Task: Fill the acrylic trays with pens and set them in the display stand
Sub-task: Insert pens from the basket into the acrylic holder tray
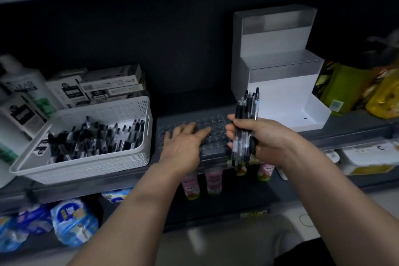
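A clear acrylic tray (216, 127) with rows of round holes lies on the dark shelf in front of me. My left hand (183, 142) lies flat on its left part, fingers straight and pointing right. My right hand (254, 136) grips a bundle of black pens (246, 114) upright over the tray's right end. A white perforated basket (90, 136) to the left holds several more pens. The white stepped display stand (278, 84) rises behind on the right, with one holed tray on its middle step and no pens in it.
Boxes of stationery (108, 86) and white bottles (23, 93) stand behind the basket. Yellow and green packets (356, 88) sit right of the stand. Pink bottles (213, 181) and blue packs (73, 220) fill the lower shelf. The shelf edge (86, 185) runs below my forearms.
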